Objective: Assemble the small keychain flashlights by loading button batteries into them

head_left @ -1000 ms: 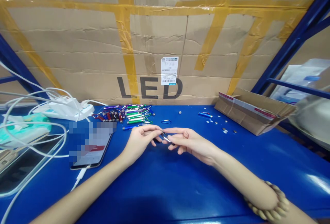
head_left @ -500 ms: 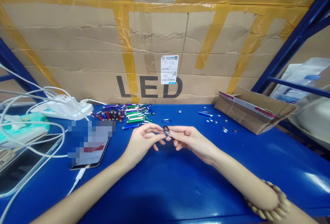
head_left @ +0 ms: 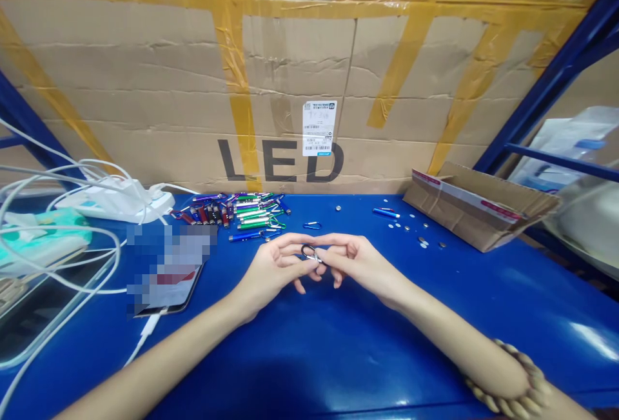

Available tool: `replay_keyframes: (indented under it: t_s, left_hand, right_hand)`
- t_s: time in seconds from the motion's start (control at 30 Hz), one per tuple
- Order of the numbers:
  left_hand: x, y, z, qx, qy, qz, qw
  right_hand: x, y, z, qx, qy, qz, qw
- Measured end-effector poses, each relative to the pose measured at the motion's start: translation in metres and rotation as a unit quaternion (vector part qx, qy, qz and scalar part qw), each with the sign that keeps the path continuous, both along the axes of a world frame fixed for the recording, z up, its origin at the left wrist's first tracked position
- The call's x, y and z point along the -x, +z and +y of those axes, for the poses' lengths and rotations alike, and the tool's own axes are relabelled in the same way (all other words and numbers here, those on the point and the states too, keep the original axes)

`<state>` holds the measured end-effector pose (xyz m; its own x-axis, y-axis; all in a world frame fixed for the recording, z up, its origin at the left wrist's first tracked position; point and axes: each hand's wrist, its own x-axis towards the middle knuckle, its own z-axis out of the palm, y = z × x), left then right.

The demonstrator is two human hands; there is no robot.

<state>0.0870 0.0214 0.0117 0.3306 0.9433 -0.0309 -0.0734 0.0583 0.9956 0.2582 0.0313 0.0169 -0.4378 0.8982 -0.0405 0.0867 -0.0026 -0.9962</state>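
Note:
Above the blue table, a small black carabiner [head_left: 306, 250] with a silvery metal piece on it is pinched between my two hands. My left hand [head_left: 271, 270] has thumb and fingers closed on its left side. From the other side my right hand [head_left: 365, 266] grips it, thumb and forefinger pressed together. The fingertips of both hands meet and hide part of the clip. A blue carabiner [head_left: 312, 225] lies just beyond my fingers. Left of it is a pile of coloured pocket flashlights [head_left: 256, 217] with clips, one blue flashlight [head_left: 246, 237] nearest my left hand.
Another blue flashlight [head_left: 385, 213] and several button cells [head_left: 422, 240] lie at right. Behind them stands an open cardboard box [head_left: 464, 210]. A charging phone [head_left: 176, 278], white cables and a power strip [head_left: 113, 200] occupy the left. A large carton [head_left: 184, 97] walls the back.
The black carabiner has been turned and tilted between my fingers, now lying flatter. My fingertips have come together around it. The view has shifted slightly.

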Motion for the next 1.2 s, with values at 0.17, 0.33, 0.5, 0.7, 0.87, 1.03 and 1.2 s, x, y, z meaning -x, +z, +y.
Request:
replay_keyframes:
  t_s: [0.17,0.33,0.5,0.7,0.87,1.03,1.2]
  left_hand:
    - [-0.001,-0.001,0.002,-0.007,0.004,0.01,1.0]
    - [-0.001,-0.001,0.002,-0.028,0.016,0.032,0.999]
    - [0.001,0.0,0.003,-0.038,0.035,0.049,0.997]
    - [0.003,-0.002,0.003,-0.104,0.072,0.068,0.99]
    - [0.005,-0.002,0.004,-0.173,0.084,0.126,0.973]
    - [0.006,-0.003,0.003,-0.284,0.088,0.196,0.935]
    - [0.006,-0.003,0.001,-0.323,0.078,0.215,0.918]
  right_hand:
    - [0.001,-0.002,0.0,-0.076,-0.026,-0.042,0.996]
    - [0.001,-0.002,0.001,-0.1,-0.037,-0.053,0.993]
    - [-0.002,0.002,0.003,-0.067,-0.043,-0.036,0.996]
    - [-0.007,0.002,0.009,-0.064,-0.026,-0.049,0.996]
    - [-0.009,0.0,0.007,-0.222,-0.02,-0.144,0.964]
    - [-0.011,0.001,0.006,-0.346,0.024,-0.222,0.911]
    - [-0.012,-0.003,0.007,-0.421,0.071,-0.267,0.864]
